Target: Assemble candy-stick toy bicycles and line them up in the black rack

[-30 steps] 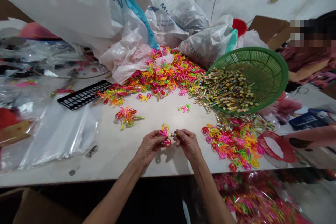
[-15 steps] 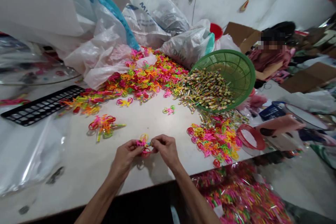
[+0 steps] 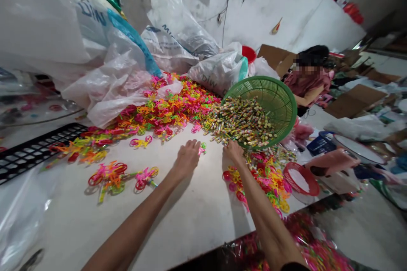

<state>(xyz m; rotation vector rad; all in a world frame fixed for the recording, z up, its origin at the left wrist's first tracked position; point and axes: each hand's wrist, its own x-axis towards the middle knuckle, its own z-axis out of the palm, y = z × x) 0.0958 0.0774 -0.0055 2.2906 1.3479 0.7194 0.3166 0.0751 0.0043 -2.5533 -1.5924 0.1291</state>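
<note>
My left hand [image 3: 188, 157] reaches forward over the white table [image 3: 190, 216], its fingers extended beside a small pink-and-green toy bicycle [image 3: 202, 148]. At the near edge of the spilled heap of small patterned tubes [image 3: 248, 118] is my right hand [image 3: 234, 151]. Its fingertips are partly hidden, so I cannot tell whether a tube is between them. The tubes spill from a tipped green basket [image 3: 288, 112]. Left of my forearm lies a pink toy bicycle [image 3: 145, 177] joined to a tube, touching a small cluster of similar colourful pieces [image 3: 110, 175].
A large heap of colourful toy bicycles [image 3: 171, 108] runs along the back, below plastic sacks [image 3: 219, 70]. More lie in a pile [image 3: 270, 182] under my right forearm, beside a red basket [image 3: 300, 178]. A black tray [image 3: 38, 146] is at left. A person [image 3: 307, 80] sits at far right.
Both hands have parted and moved forward, the left to the lone bicycle, the right to the tubes. The piece they held now lies beside the cluster at left. The view has shifted.
</note>
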